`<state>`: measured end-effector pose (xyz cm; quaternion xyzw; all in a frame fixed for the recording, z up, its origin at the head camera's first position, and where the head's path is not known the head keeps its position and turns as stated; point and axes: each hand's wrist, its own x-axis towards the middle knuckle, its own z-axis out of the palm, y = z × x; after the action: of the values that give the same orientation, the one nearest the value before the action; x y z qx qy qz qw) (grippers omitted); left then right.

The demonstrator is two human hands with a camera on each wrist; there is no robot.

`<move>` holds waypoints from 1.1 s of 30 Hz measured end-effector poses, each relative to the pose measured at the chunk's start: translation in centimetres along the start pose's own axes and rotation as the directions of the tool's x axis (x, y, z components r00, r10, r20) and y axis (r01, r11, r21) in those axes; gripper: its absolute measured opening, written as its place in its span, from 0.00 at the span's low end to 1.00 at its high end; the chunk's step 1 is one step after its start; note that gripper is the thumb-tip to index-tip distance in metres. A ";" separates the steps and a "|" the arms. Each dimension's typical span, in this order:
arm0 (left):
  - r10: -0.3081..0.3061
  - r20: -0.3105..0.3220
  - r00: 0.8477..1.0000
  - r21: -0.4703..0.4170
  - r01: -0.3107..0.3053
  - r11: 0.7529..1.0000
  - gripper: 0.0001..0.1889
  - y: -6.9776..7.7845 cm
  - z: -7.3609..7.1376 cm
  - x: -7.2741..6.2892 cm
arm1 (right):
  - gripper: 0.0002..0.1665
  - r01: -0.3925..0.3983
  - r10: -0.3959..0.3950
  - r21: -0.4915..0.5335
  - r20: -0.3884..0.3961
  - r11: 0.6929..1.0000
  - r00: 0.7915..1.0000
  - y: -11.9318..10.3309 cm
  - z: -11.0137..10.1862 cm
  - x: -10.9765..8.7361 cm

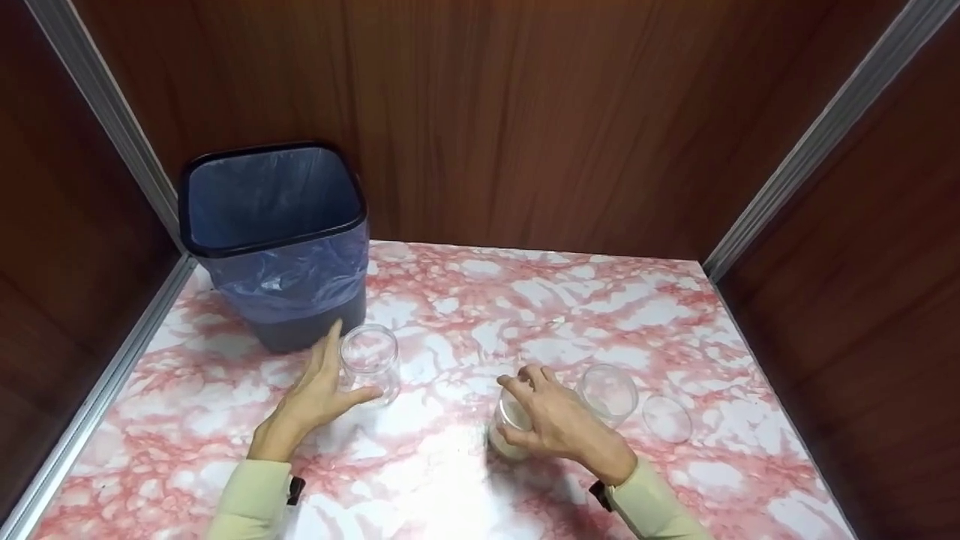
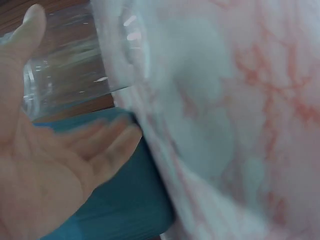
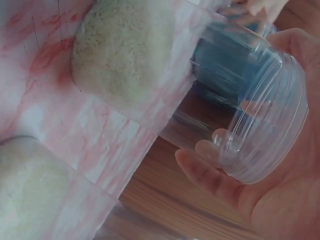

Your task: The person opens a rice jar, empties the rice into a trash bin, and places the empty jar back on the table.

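My left hand point(image 1: 311, 397) is beside an empty clear jar point(image 1: 373, 354), its thumb and fingers spread apart around the near left side. In the left wrist view that jar point(image 2: 75, 62) shows beyond the straight fingers, with a gap between. My right hand point(image 1: 559, 416) grips a second clear jar point(image 1: 510, 444) near its top, fingers and thumb curved around it. The right wrist view shows pale rice point(image 3: 122, 55) in the bottom of this jar and a ridged, clear upper end point(image 3: 270, 120) within the hand.
Right of my right hand stands another clear jar point(image 1: 609, 394), with a clear round lid point(image 1: 667, 418) lying flat next to it. A bin point(image 1: 300, 277) lined with a bluish bag is at the back left. Brown wood-look panels point(image 1: 510, 120) enclose the red-and-white table point(image 1: 442, 330).
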<state>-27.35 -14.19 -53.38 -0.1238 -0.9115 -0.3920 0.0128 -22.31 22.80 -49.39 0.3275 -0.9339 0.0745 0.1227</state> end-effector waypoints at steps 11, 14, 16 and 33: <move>0.487 -0.515 0.705 0.278 -0.400 0.873 0.35 3.3 1.2 -0.3 | 0.35 -0.042 0.045 0.159 -0.016 0.986 0.999 0.4 -0.6 -0.1; 0.540 -0.520 0.662 0.258 -0.481 0.838 0.27 4.0 1.9 -0.6 | 0.36 -0.066 0.075 0.239 -0.029 0.969 0.997 0.5 -1.1 -0.1; 0.554 -0.484 0.677 0.222 -0.517 0.826 0.24 4.6 2.5 -0.9 | 0.35 -0.083 0.098 0.277 -0.041 0.957 0.994 0.6 -1.4 0.0; 0.620 -0.143 0.771 0.059 -0.619 0.783 0.43 11.2 7.6 -1.7 | 0.37 -0.057 0.137 0.310 -0.240 0.949 0.961 -0.3 -4.1 0.8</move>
<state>-22.48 -1.74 -50.86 -0.3863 -0.8178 -0.3702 0.2121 -22.01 22.95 -45.23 0.2831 -0.9027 0.2636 0.1883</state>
